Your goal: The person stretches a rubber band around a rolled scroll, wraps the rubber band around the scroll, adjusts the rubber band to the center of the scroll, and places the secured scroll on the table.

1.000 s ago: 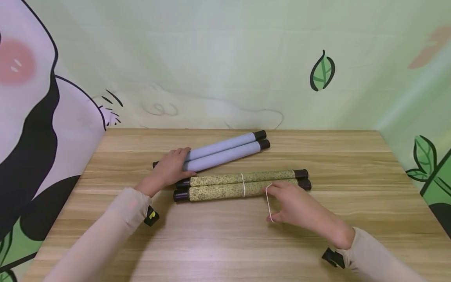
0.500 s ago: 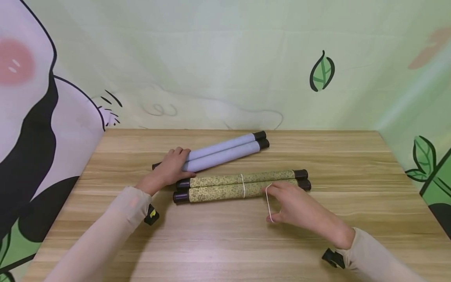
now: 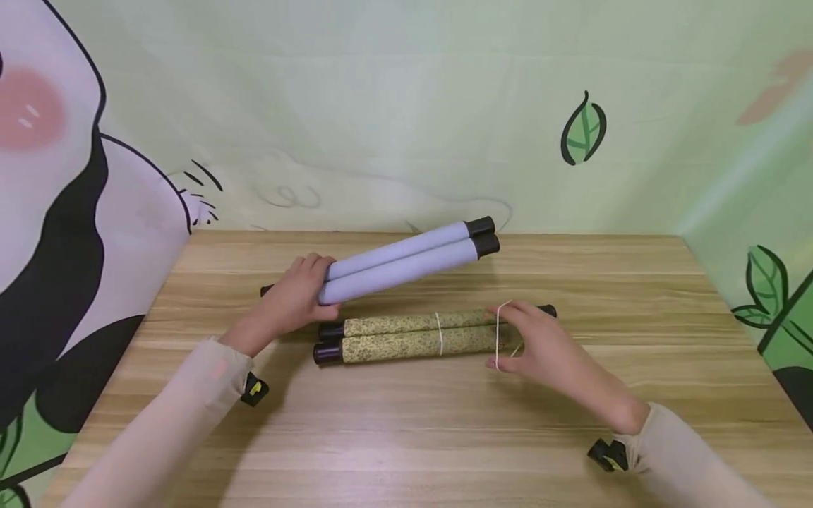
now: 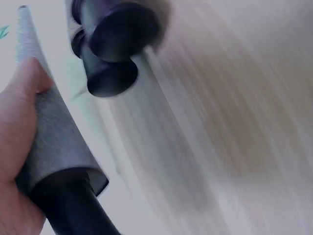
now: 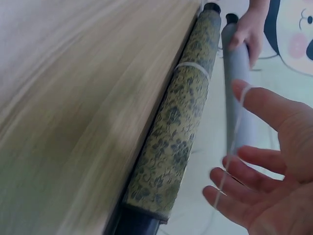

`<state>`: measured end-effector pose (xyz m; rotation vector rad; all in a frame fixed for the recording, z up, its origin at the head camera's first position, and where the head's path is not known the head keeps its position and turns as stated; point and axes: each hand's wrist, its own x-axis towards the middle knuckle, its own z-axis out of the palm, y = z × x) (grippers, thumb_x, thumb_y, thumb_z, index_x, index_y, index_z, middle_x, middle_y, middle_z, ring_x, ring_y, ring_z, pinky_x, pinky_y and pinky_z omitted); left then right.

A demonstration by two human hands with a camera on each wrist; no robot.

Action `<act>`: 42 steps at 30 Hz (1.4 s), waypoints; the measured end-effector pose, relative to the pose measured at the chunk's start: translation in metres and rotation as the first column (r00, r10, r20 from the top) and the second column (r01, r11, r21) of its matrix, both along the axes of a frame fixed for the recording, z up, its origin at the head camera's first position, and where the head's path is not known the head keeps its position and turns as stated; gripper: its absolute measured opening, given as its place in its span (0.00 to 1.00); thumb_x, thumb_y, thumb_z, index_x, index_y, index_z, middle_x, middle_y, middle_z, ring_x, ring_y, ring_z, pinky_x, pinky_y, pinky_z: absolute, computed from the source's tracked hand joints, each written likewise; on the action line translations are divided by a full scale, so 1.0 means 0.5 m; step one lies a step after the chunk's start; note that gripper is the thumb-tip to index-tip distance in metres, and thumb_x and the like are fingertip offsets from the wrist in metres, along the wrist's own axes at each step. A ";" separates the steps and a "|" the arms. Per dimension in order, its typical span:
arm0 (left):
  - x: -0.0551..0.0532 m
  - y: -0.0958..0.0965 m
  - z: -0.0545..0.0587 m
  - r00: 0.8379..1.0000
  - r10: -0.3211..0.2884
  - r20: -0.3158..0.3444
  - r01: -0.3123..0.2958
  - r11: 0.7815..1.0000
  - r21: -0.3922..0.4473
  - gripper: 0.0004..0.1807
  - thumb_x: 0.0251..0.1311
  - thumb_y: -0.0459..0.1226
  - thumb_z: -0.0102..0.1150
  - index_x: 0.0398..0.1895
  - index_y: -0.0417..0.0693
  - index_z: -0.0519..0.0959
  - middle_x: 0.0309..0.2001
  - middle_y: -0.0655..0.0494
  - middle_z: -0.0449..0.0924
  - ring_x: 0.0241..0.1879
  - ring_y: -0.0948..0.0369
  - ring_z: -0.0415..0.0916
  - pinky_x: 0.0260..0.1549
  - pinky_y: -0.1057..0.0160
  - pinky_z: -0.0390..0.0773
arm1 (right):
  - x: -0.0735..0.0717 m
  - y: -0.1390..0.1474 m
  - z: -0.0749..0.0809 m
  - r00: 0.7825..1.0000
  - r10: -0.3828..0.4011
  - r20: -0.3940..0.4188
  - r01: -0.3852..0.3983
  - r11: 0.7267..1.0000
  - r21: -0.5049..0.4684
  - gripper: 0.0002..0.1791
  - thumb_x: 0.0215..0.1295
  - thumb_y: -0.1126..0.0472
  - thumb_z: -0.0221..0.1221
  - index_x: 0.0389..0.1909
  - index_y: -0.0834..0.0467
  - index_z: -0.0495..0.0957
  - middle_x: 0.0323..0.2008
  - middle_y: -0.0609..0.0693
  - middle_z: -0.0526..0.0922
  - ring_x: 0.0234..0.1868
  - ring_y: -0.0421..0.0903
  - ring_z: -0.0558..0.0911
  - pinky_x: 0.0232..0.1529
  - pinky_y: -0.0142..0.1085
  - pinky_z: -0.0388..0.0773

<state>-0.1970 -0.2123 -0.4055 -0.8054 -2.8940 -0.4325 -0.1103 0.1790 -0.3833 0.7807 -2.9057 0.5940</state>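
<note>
My left hand (image 3: 291, 296) grips a pale blue scroll (image 3: 400, 267), two rolls side by side with black end knobs, near its left end. Its right end is raised and tilts up toward the back. In the left wrist view, my thumb lies along the pale roll (image 4: 63, 129). A gold-patterned scroll (image 3: 387, 346) lies on the table in front, with a white elastic band (image 3: 440, 334) around its middle. Over its right part hovers my right hand (image 3: 555, 349), thumb and fingers spread inside a second white elastic band (image 5: 236, 128), stretching it.
The wooden table (image 3: 381, 444) reaches back to a printed cloth backdrop (image 3: 381, 106) with panda and leaf drawings. Black wrist cameras sit under the left cuff (image 3: 254, 389) and right cuff (image 3: 608, 455).
My left hand has lifted the pale blue scroll and shifted slightly left and back. My right hand has moved up and right with the elastic band; the patterned scroll stays put.
</note>
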 end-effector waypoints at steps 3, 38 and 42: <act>0.015 0.004 0.007 0.998 -0.039 -0.049 0.039 0.999 -0.006 0.44 0.45 0.46 0.72 0.62 0.30 0.66 0.50 0.37 0.75 0.47 0.46 0.74 0.51 0.46 0.78 | -0.012 0.009 -0.001 0.999 -0.036 -0.011 0.035 0.996 -0.078 0.43 0.44 0.52 0.77 0.63 0.61 0.73 0.49 0.57 0.81 0.50 0.56 0.81 0.54 0.55 0.78; 0.109 0.056 -0.007 0.965 -0.218 -0.148 0.206 0.974 -0.092 0.41 0.47 0.55 0.72 0.59 0.42 0.71 0.51 0.50 0.77 0.51 0.54 0.76 0.52 0.53 0.80 | -0.052 0.059 -0.025 0.911 -0.013 0.412 0.290 0.731 -0.617 0.28 0.60 0.58 0.68 0.60 0.61 0.75 0.50 0.44 0.87 0.50 0.26 0.81 0.51 0.18 0.75; 0.108 0.059 0.003 0.954 -0.252 -0.165 0.233 0.964 -0.127 0.42 0.48 0.56 0.71 0.60 0.41 0.70 0.52 0.50 0.77 0.53 0.53 0.76 0.56 0.52 0.78 | -0.065 0.059 -0.018 0.852 0.007 0.524 0.386 0.668 -0.636 0.15 0.63 0.58 0.66 0.44 0.62 0.76 0.37 0.34 0.88 0.41 0.29 0.85 0.43 0.22 0.78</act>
